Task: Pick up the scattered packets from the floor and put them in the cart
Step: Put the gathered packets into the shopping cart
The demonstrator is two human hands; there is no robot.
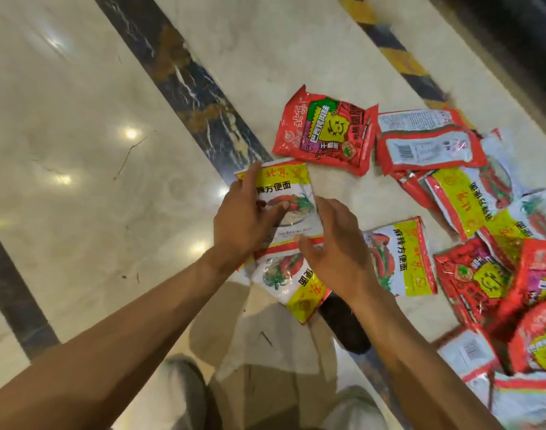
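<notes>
Held white-yellow packet point(284, 197), red packets point(324, 135) scattered on floor

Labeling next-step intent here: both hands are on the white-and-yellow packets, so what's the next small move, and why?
Probably close the right hand onto the lower edge of the top packet, squaring the stack. The left hand already grips it, thumb across the front, while the right hand's fingers look open. A second packet hangs loosely beneath. No cart is in view yet.

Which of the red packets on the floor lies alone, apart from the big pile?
The red packet with the yellow cartoon face, lying face up beyond both hands. Bare floor surrounds most of it; the other red ones overlap in the heap at right.
</notes>
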